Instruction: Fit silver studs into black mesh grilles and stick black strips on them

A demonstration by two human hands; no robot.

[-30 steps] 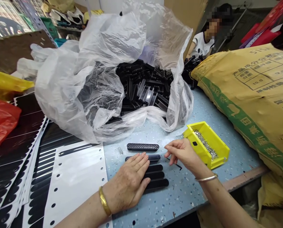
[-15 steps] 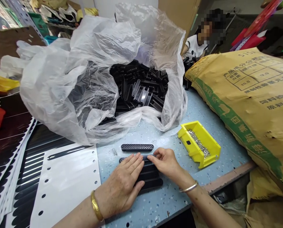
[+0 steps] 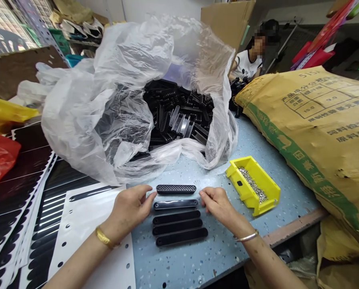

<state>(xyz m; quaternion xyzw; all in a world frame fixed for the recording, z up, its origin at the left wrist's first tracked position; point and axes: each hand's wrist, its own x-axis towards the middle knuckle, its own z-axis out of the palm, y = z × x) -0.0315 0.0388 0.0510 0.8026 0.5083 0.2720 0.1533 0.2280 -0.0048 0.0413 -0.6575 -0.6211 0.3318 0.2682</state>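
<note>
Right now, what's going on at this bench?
A person's bare left hand and right hand are held at either end of a stack of five long black bars on a speckled pale-blue worktop; neither visibly holds anything. The top bar is a mesh grille. A yellow plastic bin of small silver pieces sits to the right, a clear plastic bag of black parts behind, and a co-worker further back.
</note>
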